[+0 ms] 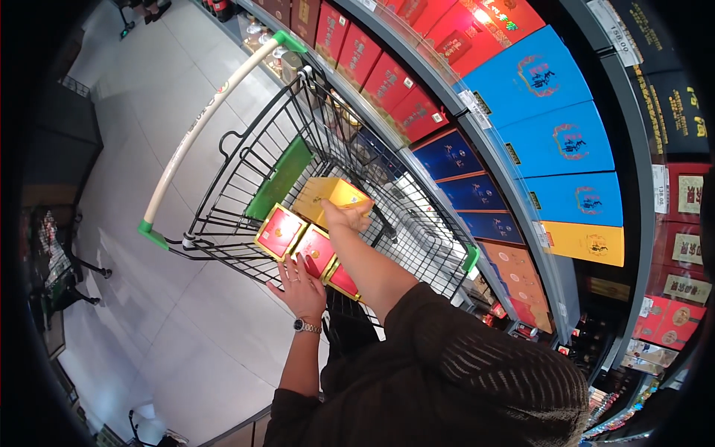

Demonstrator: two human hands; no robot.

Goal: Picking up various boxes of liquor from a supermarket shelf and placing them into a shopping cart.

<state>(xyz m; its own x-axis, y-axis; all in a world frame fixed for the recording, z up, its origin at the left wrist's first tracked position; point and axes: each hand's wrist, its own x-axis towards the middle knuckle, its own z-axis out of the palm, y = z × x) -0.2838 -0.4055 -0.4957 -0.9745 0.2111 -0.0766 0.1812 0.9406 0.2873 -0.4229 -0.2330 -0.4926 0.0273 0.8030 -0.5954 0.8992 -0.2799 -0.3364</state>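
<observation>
A wire shopping cart [223, 190] with a cream handle and green corners stands before me. My right hand [347, 215] reaches into it and grips the near end of a yellow box [321, 198], which lies beside several red boxes with gold edges. My left hand [299, 285], a metal watch on its wrist, rests with fingers spread against the near sides of the red boxes [281, 232]. Its palm holds nothing. A green plastic panel [282, 179] sits inside the cart at the handle end. My right fingertips are partly hidden behind the box and hand.
Shelves run along the right, holding blue boxes [542, 78], red boxes [360, 53], dark blue boxes [449, 153] and a yellow box [586, 243]. Price tags line the shelf edge [475, 109]. Grey tiled floor [167, 313] lies left. Another cart's wheels [103, 272] show at the far left.
</observation>
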